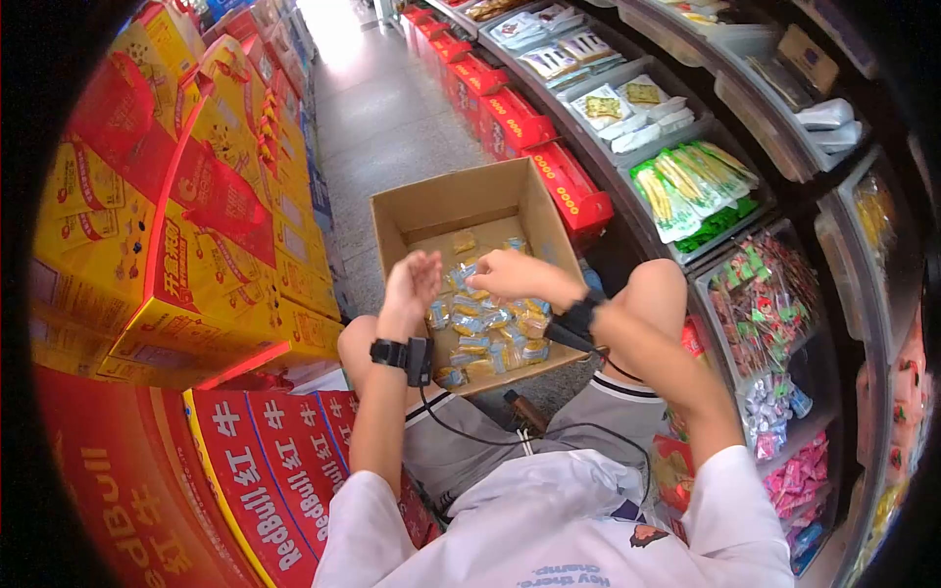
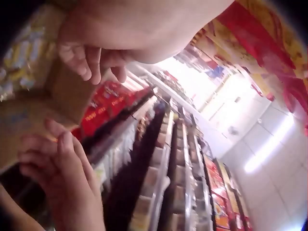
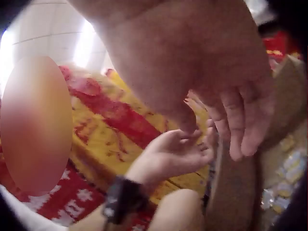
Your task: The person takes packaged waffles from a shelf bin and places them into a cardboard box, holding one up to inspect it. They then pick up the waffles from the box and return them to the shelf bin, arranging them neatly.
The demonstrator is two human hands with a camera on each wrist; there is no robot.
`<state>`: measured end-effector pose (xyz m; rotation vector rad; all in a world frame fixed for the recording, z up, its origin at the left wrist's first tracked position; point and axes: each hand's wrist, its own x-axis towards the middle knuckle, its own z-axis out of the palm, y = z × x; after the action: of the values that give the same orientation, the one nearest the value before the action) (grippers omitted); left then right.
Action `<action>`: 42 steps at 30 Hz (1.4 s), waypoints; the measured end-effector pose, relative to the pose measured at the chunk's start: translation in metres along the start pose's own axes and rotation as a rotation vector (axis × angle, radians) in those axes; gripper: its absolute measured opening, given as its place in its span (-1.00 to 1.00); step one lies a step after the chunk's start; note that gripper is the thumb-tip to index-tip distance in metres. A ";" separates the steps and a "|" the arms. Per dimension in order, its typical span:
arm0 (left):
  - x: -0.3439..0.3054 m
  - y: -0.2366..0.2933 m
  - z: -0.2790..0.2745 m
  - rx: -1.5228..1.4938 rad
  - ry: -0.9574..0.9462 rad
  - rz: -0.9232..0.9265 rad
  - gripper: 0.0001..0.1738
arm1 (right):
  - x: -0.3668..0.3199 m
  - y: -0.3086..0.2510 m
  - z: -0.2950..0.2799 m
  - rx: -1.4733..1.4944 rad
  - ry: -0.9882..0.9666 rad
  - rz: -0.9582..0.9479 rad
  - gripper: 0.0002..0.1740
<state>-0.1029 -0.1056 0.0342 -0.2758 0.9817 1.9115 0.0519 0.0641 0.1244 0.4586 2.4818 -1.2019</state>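
An open cardboard box (image 1: 431, 208) stands between the person's knees, with many small wrapped snacks (image 1: 487, 320) in clear and blue packaging spread over its bottom. Above the box's near left side is the left hand (image 1: 416, 282), palm turned inward and fingers loosely bent, holding nothing. The right hand (image 1: 521, 275) hovers over the middle of the box, its fingers pointing toward the left hand. Seen in the right wrist view, the right hand (image 3: 192, 57) has relaxed fingers and nothing between them. The two hands are apart.
Yellow and red cartons (image 1: 216, 216) and Red Bull cases (image 1: 270, 480) are stacked on the left. Shelf bins of packaged snacks (image 1: 691, 186) line the right, above a row of red boxes (image 1: 564, 186). A black cable (image 1: 490, 438) runs between the wrists across the lap.
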 end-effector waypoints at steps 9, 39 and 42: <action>0.061 -0.091 -0.095 0.311 0.349 -0.183 -0.86 | 0.102 0.235 0.118 0.217 -0.294 0.635 -0.34; 0.146 -0.195 -0.263 2.032 -0.283 -0.482 -0.60 | 0.149 0.269 0.250 0.244 -0.330 0.546 -0.54; 0.149 -0.192 -0.259 1.872 -0.331 -0.571 -0.66 | 0.153 0.273 0.265 0.240 -0.203 0.572 -0.56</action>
<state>-0.0772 -0.1531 -0.3167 0.7473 1.7286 0.0295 0.0771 0.0346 -0.2841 0.9758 1.8542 -1.2229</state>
